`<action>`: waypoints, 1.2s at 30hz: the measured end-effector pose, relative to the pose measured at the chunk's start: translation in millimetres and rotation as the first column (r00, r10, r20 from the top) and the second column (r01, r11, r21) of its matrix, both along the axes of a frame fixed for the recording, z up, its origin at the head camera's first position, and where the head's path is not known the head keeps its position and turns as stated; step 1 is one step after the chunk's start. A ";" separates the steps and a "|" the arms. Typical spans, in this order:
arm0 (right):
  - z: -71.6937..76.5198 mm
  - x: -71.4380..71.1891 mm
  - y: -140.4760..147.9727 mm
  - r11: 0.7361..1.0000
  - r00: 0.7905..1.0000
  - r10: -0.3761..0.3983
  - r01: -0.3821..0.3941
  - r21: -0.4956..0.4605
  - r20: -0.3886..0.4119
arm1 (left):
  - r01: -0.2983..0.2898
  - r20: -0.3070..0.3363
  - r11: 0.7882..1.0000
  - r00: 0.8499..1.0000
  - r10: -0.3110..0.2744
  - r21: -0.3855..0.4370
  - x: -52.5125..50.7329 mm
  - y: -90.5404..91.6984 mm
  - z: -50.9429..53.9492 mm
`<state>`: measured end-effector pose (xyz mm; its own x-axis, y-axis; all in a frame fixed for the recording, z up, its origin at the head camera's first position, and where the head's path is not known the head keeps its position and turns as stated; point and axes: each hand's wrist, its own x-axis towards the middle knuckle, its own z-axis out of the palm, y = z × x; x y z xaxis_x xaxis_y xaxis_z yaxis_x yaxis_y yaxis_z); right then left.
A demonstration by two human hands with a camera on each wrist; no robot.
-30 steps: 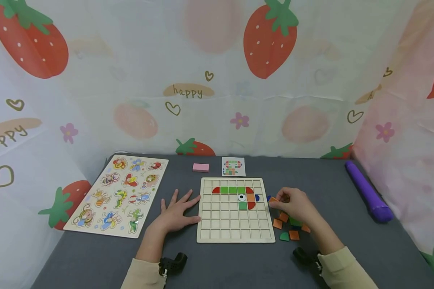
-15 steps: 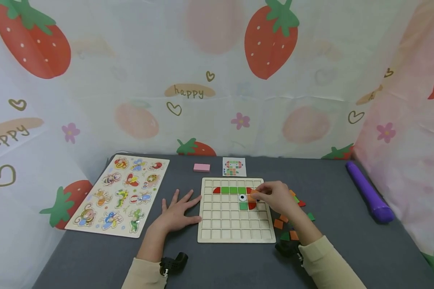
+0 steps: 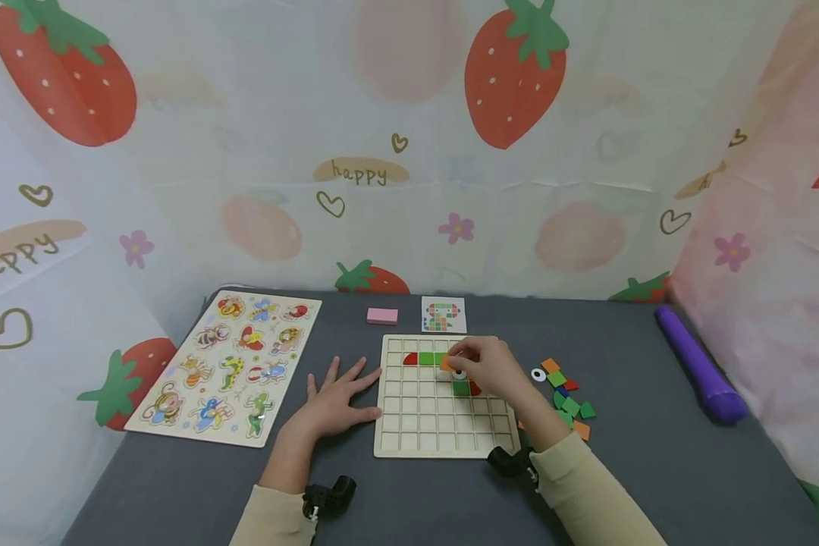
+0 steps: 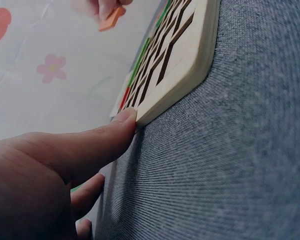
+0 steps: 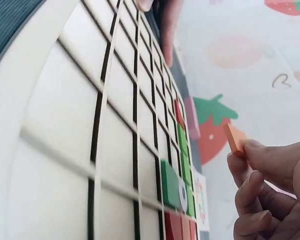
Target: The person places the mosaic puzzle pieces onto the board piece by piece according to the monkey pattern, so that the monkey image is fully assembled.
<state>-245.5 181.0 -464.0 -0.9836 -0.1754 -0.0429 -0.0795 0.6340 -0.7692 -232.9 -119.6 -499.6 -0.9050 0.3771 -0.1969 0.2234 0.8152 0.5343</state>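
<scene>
A pale wooden grid board (image 3: pixel 409 443) lies on the dark grey table, with red and green pieces and a round eye piece set in its upper cells. My right hand (image 3: pixel 493 369) pinches a square orange tile (image 5: pixel 235 139) between thumb and forefinger, raised above the board's upper part. This hand covers some of the set pieces in the head view. My left hand (image 3: pixel 332 402) lies spread on the cloth, its thumb (image 4: pixel 110 135) touching the board's left edge. In the left wrist view, the orange tile (image 4: pixel 111 21) hangs beyond the board.
Loose coloured tiles (image 3: pixel 569 406) and a white ring-like piece (image 3: pixel 538 374) lie right of the board. Behind it are a pattern card (image 3: pixel 443 315) and a pink block (image 3: pixel 382 316). An insect puzzle board (image 3: pixel 198 421) lies left, a purple cylinder (image 3: pixel 699 364) far right.
My right hand has carried the orange tile from the loose pile leftward, over the board's right side to above its upper middle. The left hand has stayed at the board's left edge.
</scene>
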 end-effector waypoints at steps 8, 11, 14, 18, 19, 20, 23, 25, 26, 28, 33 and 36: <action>-7.8 -10.7 -26.1 1.000 1.000 0.013 -0.013 -0.024 -0.006 | -0.005 0.001 1.000 1.000 0.005 -0.006 -0.2 0.2 2.9; -12.2 -15.0 -35.0 1.000 1.000 0.016 -0.016 -0.006 -0.002 | -0.002 0.003 1.000 1.000 0.002 -0.006 0.2 0.5 4.0; -15.1 -18.8 -42.9 1.000 1.000 0.013 -0.013 0.010 0.009 | 0.001 -0.001 1.000 1.000 -0.001 -0.007 0.0 0.9 4.3; -18.0 -22.2 -50.5 0.999 1.000 0.002 -0.003 0.034 0.012 | 0.002 -0.002 1.000 1.000 -0.002 -0.004 -1.0 1.6 3.7; -19.1 -22.8 -51.8 0.999 1.000 0.003 -0.003 0.041 0.010 | 0.003 0.000 1.000 1.000 -0.003 -0.005 -1.1 1.8 3.7; -20.2 -23.3 -52.9 0.999 1.000 0.006 -0.006 0.050 0.008 | 0.004 0.001 1.000 1.000 -0.004 -0.006 -1.0 1.9 3.9; -22.2 -23.0 -55.7 0.997 1.000 0.022 -0.021 0.079 -0.003 | 0.006 0.003 1.000 1.000 -0.006 -0.014 -0.4 2.1 3.9; -22.3 -22.3 -57.0 0.995 0.999 0.032 -0.030 0.097 -0.014 | 0.006 0.002 1.000 1.000 -0.006 -0.020 -0.2 1.9 3.6; -22.1 -22.0 -57.8 0.994 0.999 0.037 -0.034 0.106 -0.020 | 0.005 0.001 1.000 1.000 -0.005 -0.022 -0.1 1.8 3.5; -22.2 -21.9 -59.2 0.990 0.998 0.044 -0.040 0.133 -0.034 | 0.002 -0.003 1.000 1.000 -0.002 -0.021 -0.1 1.6 3.0; -25.6 -24.0 -63.4 0.981 0.995 0.069 -0.055 0.188 -0.065 | 0.000 -0.005 1.000 1.000 0.000 -0.026 0.3 0.7 2.4; -27.7 -24.9 -65.5 0.981 0.994 0.074 -0.060 0.182 -0.074 | 0.000 -0.006 1.000 1.000 0.000 -0.022 0.3 0.1 1.6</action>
